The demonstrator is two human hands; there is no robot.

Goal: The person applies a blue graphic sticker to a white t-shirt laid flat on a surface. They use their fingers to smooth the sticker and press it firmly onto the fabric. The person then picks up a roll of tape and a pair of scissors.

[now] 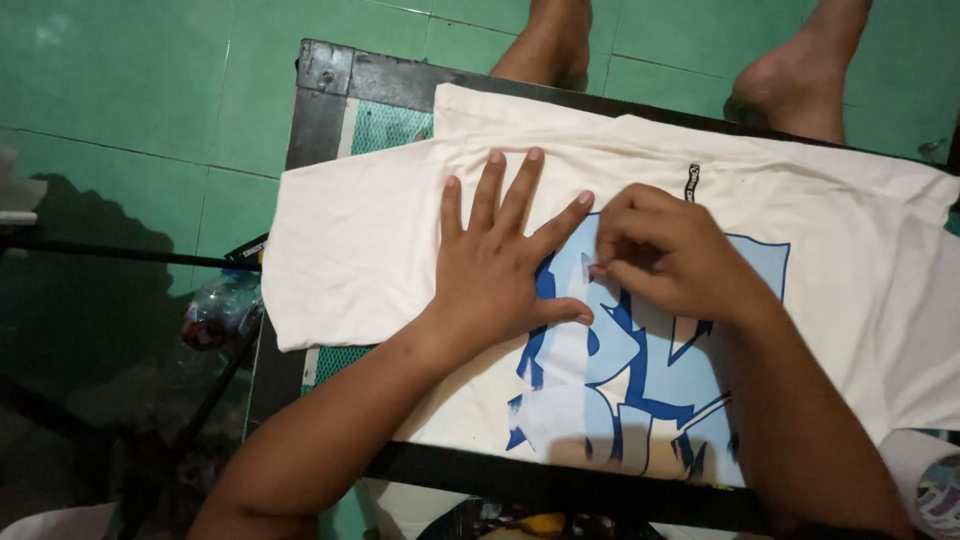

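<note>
A white T-shirt (pixel 360 240) with a large blue printed design (pixel 640 390) lies spread over a black-framed table (pixel 325 90). My left hand (pixel 500 260) rests flat on the shirt, fingers spread, at the left edge of the print. My right hand (pixel 670 255) is curled just beside it, its fingertips pinching a thin clear film (pixel 585 268) at the top of the print. The film's edge is small and partly hidden by the fingers.
Another person's two bare feet (pixel 545 45) (pixel 795 85) stand on the green tiled floor (pixel 130 80) beyond the table. A plastic bottle (pixel 215 310) and black metal bars (pixel 120 250) lie left of the table. A roll-like object (pixel 935 490) sits at bottom right.
</note>
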